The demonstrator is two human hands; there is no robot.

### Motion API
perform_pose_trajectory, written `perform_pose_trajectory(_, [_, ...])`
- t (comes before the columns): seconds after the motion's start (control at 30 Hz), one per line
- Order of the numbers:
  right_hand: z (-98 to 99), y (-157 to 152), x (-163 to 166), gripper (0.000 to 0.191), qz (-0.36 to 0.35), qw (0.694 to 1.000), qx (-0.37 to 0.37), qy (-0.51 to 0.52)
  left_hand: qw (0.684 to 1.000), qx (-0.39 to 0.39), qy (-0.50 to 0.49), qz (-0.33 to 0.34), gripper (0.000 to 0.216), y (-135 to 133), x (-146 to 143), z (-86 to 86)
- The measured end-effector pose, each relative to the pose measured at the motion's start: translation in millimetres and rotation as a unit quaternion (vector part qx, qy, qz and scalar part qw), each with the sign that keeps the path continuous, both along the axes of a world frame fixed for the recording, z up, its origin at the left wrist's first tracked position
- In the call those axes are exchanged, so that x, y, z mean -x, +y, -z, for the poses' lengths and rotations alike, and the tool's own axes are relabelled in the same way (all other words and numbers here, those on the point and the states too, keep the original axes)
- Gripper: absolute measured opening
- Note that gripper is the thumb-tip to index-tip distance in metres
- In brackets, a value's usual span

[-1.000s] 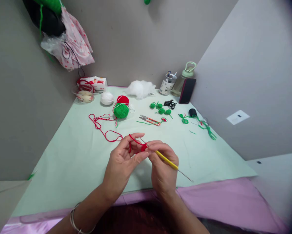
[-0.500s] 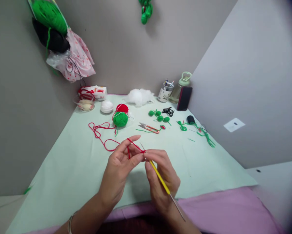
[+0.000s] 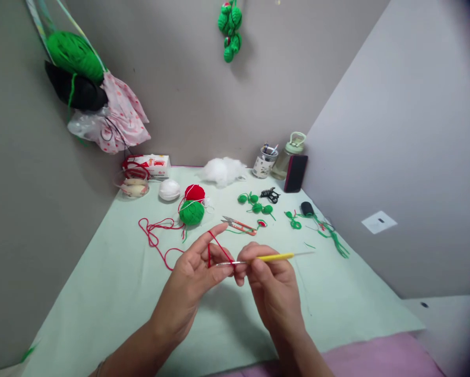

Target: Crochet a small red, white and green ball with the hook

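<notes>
My left hand (image 3: 193,277) is raised over the pale green table cover (image 3: 112,283), with red yarn (image 3: 215,246) looped over its forefinger and pinched between thumb and fingers. My right hand (image 3: 272,285) grips a yellow-handled crochet hook (image 3: 272,257) that lies nearly level, its metal tip at the small red stitch by my left thumb. The red strand trails back across the cover in loose loops (image 3: 156,235) toward a green yarn ball (image 3: 191,212) and a red yarn ball (image 3: 194,192).
Small snips (image 3: 240,225) lie just beyond my hands. Farther back are green crocheted pieces (image 3: 256,203), green yarn scraps (image 3: 329,230), white stuffing (image 3: 221,170), a white ball (image 3: 169,189), a pen cup (image 3: 263,162), a bottle (image 3: 287,157) and a phone (image 3: 295,173). Bags (image 3: 101,112) hang on the left wall.
The view has tilted up, so both hands sit lower in frame. My right hand turned the hook from pointing down-right to nearly level.
</notes>
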State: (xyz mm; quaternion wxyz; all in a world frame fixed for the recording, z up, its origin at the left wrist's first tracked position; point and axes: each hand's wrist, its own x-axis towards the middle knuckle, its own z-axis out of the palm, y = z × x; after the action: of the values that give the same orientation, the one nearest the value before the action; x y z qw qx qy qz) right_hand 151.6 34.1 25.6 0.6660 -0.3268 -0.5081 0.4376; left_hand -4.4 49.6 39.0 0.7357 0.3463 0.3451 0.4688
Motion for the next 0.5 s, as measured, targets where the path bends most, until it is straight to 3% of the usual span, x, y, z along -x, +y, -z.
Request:
perform_pose_trajectory(0.07, [-2.1, 4, -3, 0.015, 0.062, 0.99, -0.037, -0.119, 1.0, -0.01, 0.01, -0.009, 0.078, 7, 0, -2.6])
perform_pose_trajectory(0.1, [-0.8, 6, -4, 0.019, 0.116, 0.97, -0.072, -0.201, 1.0, -0.012, 0.013, -0.018, 0.079, 10, 0, -3.1])
perform_pose_trajectory(0.2, [8.6, 7, -3, 0.048, 0.24, 0.87, -0.195, -0.385, 0.999, 0.006, -0.003, -0.031, 0.073, 16, -1, -1.4])
perform_pose_trajectory(0.23, [11.7, 7, -2, 0.053, 0.248, 0.856, -0.218, -0.398, 0.999, 0.016, -0.014, -0.027, 0.07, 18, -1, -0.2])
perform_pose_trajectory(0.3, [15.1, 10, 2, 0.052, 0.225, 0.883, -0.213, -0.354, 0.998, 0.045, -0.035, -0.015, 0.066, 21, -1, 2.4])
perform_pose_trajectory(0.4, [12.5, 18, 8, 0.035, 0.131, 0.967, -0.095, -0.197, 0.995, 0.082, -0.055, 0.006, 0.065, 26, 1, 4.7])
perform_pose_trajectory(0.5, [7.6, 29, 9, 0.015, 0.044, 0.998, 0.024, -0.031, 0.995, 0.081, -0.054, 0.008, 0.061, 30, 4, 5.4])
